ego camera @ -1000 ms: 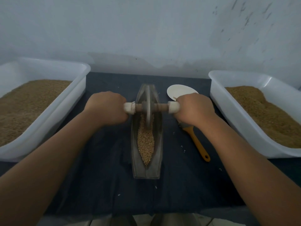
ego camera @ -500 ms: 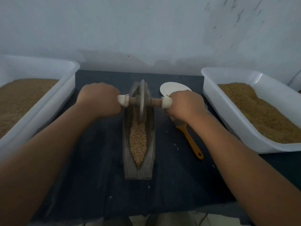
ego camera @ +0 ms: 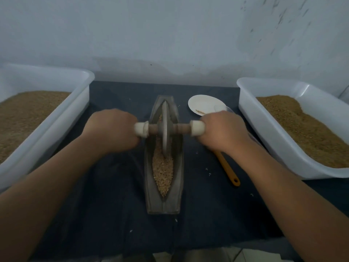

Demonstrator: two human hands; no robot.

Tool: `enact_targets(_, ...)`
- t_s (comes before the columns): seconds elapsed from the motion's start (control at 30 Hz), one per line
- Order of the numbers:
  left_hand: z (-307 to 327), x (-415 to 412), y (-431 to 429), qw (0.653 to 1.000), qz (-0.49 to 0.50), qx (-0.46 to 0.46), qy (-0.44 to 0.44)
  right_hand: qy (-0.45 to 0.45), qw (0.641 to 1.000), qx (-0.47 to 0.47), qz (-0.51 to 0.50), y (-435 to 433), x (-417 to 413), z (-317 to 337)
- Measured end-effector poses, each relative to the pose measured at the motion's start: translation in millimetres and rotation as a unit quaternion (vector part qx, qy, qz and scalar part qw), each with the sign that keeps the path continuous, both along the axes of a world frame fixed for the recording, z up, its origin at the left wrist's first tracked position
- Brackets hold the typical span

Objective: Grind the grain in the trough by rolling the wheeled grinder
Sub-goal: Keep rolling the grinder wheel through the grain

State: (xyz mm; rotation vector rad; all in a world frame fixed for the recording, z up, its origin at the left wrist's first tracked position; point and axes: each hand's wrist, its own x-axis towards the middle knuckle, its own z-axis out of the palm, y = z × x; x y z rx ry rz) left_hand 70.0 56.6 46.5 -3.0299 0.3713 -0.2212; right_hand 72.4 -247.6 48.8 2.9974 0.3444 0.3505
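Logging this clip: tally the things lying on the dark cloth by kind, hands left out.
white tubs of grain: 2
trough: 1
wheeled grinder: 1
white dish: 1
orange-handled tool: 1
Total: 6

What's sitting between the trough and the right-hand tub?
Head view: a white plate, an orange-handled tool and a few stray grains on the dark cloth; the right hand partly hides the tool.

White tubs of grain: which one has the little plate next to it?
The right tub. The small white plate and the orange-handled tool lie between it and the trough; the left tub sits across the trough from them.
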Motion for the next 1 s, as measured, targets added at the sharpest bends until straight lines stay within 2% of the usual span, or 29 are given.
enact_targets(0.17,10,26,-8,1.0,0.007,-0.015,0.011,-0.021,0.999,0.025,-0.039,7,27,-4)
enact_targets(0.27,8,-1,-1,1.0,-0.024,0.005,0.018,0.056,0.998,0.02,0.001,-3,-1,-1)
enact_targets(0.37,-1,-36,12,0.997,-0.06,0.044,-0.033,0.15,0.986,0.045,0.05,-16,-38,6)
enact_targets(0.43,-4,-43,16,0.995,-0.071,0.055,-0.051,0.182,0.979,0.068,0.055,-19,-47,8)
enact_targets(0.5,-3,-32,13,0.996,-0.061,0.048,-0.04,0.163,0.984,0.055,0.043,-16,-39,4)
enact_targets(0.6,3,8,0,0.999,-0.02,0.022,-0.036,0.018,0.999,0.028,-0.009,-4,-3,-6)
enact_targets(0.67,7,31,-7,0.999,0.004,0.016,-0.047,-0.028,0.998,0.036,-0.048,5,19,-8)
enact_targets(0.8,13,32,-11,1.0,0.0,0.015,-0.024,0.016,0.998,0.023,-0.057,9,28,-2)
enact_targets(0.9,5,-10,2,1.0,-0.023,0.017,-0.003,0.065,0.998,0.024,-0.004,0,-11,5)
enact_targets(1.0,-5,-54,17,0.998,-0.045,0.013,-0.037,0.11,0.992,0.03,0.045,-11,-54,14)
